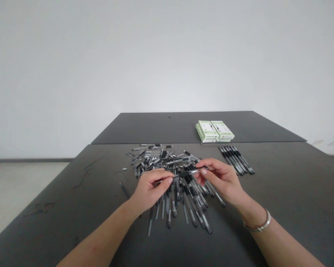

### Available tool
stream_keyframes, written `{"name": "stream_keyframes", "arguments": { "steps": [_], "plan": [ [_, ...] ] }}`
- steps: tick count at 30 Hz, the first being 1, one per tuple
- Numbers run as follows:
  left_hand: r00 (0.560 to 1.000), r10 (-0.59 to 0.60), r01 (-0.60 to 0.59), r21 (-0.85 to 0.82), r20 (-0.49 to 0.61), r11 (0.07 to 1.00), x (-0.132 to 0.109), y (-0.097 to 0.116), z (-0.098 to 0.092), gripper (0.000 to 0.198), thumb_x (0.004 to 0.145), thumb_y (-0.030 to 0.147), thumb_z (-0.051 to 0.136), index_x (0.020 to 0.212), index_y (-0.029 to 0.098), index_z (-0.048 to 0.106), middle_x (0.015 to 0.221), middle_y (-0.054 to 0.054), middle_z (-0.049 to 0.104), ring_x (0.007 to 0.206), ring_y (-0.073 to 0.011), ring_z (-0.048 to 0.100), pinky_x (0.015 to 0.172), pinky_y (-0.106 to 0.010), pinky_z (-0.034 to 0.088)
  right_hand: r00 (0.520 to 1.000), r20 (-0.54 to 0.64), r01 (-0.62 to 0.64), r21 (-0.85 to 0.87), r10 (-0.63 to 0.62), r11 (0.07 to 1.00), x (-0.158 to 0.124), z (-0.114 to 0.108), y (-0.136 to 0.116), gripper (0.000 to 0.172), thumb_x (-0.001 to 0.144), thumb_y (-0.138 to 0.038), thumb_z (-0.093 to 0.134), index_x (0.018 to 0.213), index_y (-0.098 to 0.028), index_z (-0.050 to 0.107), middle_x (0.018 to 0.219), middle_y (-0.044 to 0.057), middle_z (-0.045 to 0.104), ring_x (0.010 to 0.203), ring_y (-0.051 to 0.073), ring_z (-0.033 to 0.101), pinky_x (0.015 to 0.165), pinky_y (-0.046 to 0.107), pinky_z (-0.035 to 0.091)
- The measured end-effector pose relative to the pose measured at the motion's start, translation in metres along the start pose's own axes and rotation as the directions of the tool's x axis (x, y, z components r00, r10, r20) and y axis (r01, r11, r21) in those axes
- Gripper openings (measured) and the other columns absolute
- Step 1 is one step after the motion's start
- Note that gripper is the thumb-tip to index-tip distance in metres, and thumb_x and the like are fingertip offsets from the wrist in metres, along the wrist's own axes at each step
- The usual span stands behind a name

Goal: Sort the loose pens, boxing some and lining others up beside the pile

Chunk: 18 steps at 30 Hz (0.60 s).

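A gel pen [184, 174] with a black grip and clear parts is held level between my two hands, above a heap of pen parts [156, 157]. My left hand [150, 187] is closed in a pinch on the pen's left end. At the other end, the thumb and fingers of my right hand [224, 180] pinch a clear and dark piece that looks like the pen's cap; whether it is fully seated I cannot tell. Below the hands, several pens and clear tubes [193, 200] fan out toward me, partly hidden by the fingers.
Several capped pens [236, 159] lie side by side in a row on the right of the black table [284, 207]. Green and white boxes [215, 131] are stacked farther back. A single dark rod [124, 190] and a small silver tip [124, 169] lie left of the heap.
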State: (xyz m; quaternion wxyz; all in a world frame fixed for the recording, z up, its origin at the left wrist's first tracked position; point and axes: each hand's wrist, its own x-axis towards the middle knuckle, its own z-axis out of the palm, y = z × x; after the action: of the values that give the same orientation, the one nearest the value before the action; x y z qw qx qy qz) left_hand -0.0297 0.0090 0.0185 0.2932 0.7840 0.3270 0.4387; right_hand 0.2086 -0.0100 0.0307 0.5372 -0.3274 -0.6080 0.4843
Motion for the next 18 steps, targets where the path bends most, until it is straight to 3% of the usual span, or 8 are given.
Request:
{"name": "stream_keyframes", "arguments": {
  "steps": [13,18],
  "plan": [
    [0.999,0.016,-0.016,-0.014,0.030,1.000,0.0007,0.0018,0.0022,0.018,0.089,0.019,0.057,0.090,0.015,0.074,0.068,-0.002,0.063,0.061,-0.0116,0.056,0.056,-0.021,0.041,0.998,0.016,-0.055,-0.082,0.057,0.995,-0.0006,0.0023,0.0014,0.019,0.085,-0.030,0.069,0.101,-0.019,0.070,0.070,0.002,0.070,0.059,0.011,0.062,0.055,0.023,0.052],
    [0.999,0.006,-0.005,-0.013,0.048,1.000,-0.0008,0.0015,0.0015,0.019,0.090,0.022,0.057,0.091,0.016,0.075,0.067,-0.002,0.062,0.059,-0.0117,0.055,0.055,-0.021,0.041,0.994,0.088,-0.051,-0.086,0.059,0.995,-0.0019,-0.0005,-0.0007,0.024,0.091,-0.032,0.061,0.109,-0.019,0.069,0.076,0.004,0.068,0.063,0.012,0.062,0.060,0.025,0.053]
  ]
}}
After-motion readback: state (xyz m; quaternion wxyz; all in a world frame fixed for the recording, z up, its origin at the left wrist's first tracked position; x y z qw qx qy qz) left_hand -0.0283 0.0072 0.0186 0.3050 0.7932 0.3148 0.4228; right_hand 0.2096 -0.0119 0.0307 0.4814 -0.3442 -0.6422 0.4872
